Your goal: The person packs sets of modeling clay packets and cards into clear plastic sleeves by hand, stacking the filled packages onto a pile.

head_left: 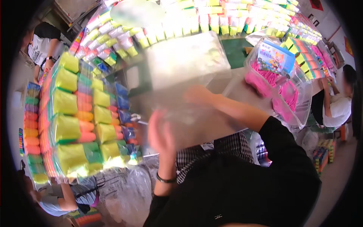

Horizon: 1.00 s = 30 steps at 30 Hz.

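My left hand (162, 132) is raised over the near left part of the brown work surface (204, 126), beside stacked packs of colourful clay-like blocks (68, 128). Motion smears its fingers. My right hand (202, 96) reaches across the same surface, just in front of a pile of clear plastic bags (187, 56), its fingers also blurred. A faint, see-through sheen lies between the two hands, perhaps thin plastic film; whether either hand grips it cannot be made out.
At the right, a clear plastic tub (304, 94) holds bundles of pink strips (287, 96) and a blue printed card (276, 58). Rows of bright packs (223, 17) line the far side. Other people sit at the left and at the right (336, 109).
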Each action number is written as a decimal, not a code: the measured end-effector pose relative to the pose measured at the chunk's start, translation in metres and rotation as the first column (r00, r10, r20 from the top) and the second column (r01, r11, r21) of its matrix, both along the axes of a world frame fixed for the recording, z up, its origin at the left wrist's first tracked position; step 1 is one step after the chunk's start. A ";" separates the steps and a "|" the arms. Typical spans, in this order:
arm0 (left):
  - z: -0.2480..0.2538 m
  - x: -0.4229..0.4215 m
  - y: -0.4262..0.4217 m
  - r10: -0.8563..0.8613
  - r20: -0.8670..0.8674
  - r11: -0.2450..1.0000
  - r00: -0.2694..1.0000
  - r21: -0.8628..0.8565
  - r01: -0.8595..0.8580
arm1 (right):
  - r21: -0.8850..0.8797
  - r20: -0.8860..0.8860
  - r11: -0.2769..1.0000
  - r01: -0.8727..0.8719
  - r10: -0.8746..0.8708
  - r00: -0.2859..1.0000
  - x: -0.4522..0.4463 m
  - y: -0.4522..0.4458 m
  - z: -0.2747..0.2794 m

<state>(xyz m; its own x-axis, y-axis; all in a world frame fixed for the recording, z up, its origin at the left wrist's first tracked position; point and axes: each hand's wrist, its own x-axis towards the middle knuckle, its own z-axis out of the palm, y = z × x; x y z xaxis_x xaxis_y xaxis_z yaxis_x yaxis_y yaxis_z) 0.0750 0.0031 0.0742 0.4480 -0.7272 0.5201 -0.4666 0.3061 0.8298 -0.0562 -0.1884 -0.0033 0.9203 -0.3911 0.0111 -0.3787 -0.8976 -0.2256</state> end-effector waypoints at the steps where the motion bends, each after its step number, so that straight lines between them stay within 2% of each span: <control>1: 0.018 -0.002 -0.016 -0.140 0.255 0.988 0.957 0.101 0.118 | -0.112 0.068 0.994 -0.018 0.026 0.997 -0.005 0.014 -0.012; 2: 0.012 -0.007 -0.031 -0.206 0.428 0.969 0.880 0.212 0.123 | -0.110 0.069 0.993 -0.030 0.037 0.997 -0.008 0.020 -0.022; 3: -0.007 -0.012 -0.040 -0.279 0.574 0.942 0.770 0.320 0.103 | -0.080 0.181 0.997 0.001 0.014 0.983 -0.011 0.024 -0.033; 5: -0.057 -0.007 -0.041 -0.412 0.742 0.857 0.529 0.513 -0.052 | -0.053 0.349 0.998 0.036 -0.015 0.937 -0.022 0.034 -0.031; 7: -0.100 0.004 -0.030 -0.220 0.812 0.945 0.541 0.315 -0.087 | -0.090 0.409 0.990 0.107 -0.061 0.910 -0.031 0.045 -0.016; 8: -0.129 0.009 -0.034 -0.196 0.763 0.896 0.616 0.395 -0.204 | -0.117 0.415 0.979 0.169 -0.107 0.904 -0.031 0.057 -0.014; 10: -0.136 0.014 -0.027 -0.175 0.757 0.901 0.629 0.380 -0.207 | -0.077 0.473 0.997 0.015 0.024 0.881 -0.035 0.104 0.008; 12: -0.119 0.022 -0.015 -0.250 0.693 0.923 0.676 0.382 -0.050 | 0.060 0.510 0.935 -0.349 0.272 0.816 -0.036 0.132 0.002; 13: -0.117 0.031 -0.011 -0.319 0.665 0.905 0.675 0.425 0.010 | -0.041 0.483 0.949 -0.312 0.292 0.825 -0.037 0.123 -0.002; 14: -0.115 0.038 -0.008 -0.293 0.672 0.911 0.680 0.413 -0.016 | -0.144 0.457 0.954 -0.264 0.301 0.837 -0.043 0.111 -0.007; 15: -0.114 0.044 -0.004 -0.314 0.679 0.917 0.663 0.398 0.027 | -0.164 0.286 0.986 0.038 0.011 0.958 -0.050 0.098 -0.005; 16: -0.115 0.048 0.001 -0.334 0.686 0.921 0.646 0.383 0.070 | -0.240 0.121 0.914 0.327 -0.305 0.944 -0.062 0.082 -0.005; 18: -0.124 0.045 -0.002 -0.313 0.702 0.927 0.640 0.372 0.046 | -0.194 0.298 0.774 0.603 -0.539 0.788 -0.109 0.016 -0.079; 19: -0.121 0.040 -0.003 -0.320 0.697 0.923 0.642 0.382 0.046 | -0.152 -0.252 0.910 0.387 -0.414 0.875 -0.085 0.040 0.007; 20: -0.115 0.033 -0.005 -0.308 0.702 0.929 0.642 0.368 0.042 | 0.100 -0.656 0.978 0.185 -0.075 0.751 -0.059 0.066 0.098; 21: -0.120 0.025 -0.009 -0.289 0.692 0.936 0.661 0.351 0.042 | 0.325 -0.441 0.945 0.037 0.117 0.890 -0.037 0.084 0.152; 22: -0.125 0.019 -0.013 -0.272 0.681 0.942 0.680 0.333 0.043 | 0.506 -0.197 0.846 -0.170 0.304 0.932 -0.014 0.103 0.206; 23: -0.119 0.017 -0.015 -0.362 0.602 0.899 0.711 0.428 0.095 | 0.315 0.150 0.856 -0.410 0.381 0.912 0.017 0.117 0.245; 24: -0.117 0.014 -0.012 -0.277 0.647 0.938 0.710 0.341 0.055 | 0.084 0.325 0.883 -0.462 0.414 0.850 0.055 0.136 0.282; 25: -0.116 0.012 -0.008 -0.189 0.685 0.968 0.704 0.252 0.015 | -0.217 0.378 0.828 -0.518 0.560 0.737 0.096 0.147 0.321; 26: -0.114 0.012 -0.006 -0.190 0.671 0.969 0.716 0.246 0.026 | -0.470 0.421 0.703 -0.533 0.710 0.565 0.143 0.151 0.348; 28: -0.117 0.013 -0.006 -0.203 0.669 0.965 0.715 0.260 0.031 | -0.740 0.387 0.405 -0.536 0.909 0.153 0.262 0.160 0.383; 29: -0.117 0.014 -0.006 -0.219 0.661 0.961 0.718 0.273 0.041 | -0.767 0.332 0.352 -0.537 0.933 0.137 0.308 0.171 0.393; 30: -0.115 0.015 -0.007 -0.227 0.656 0.959 0.720 0.279 0.048 | -0.754 0.306 0.411 -0.513 0.910 0.279 0.350 0.183 0.394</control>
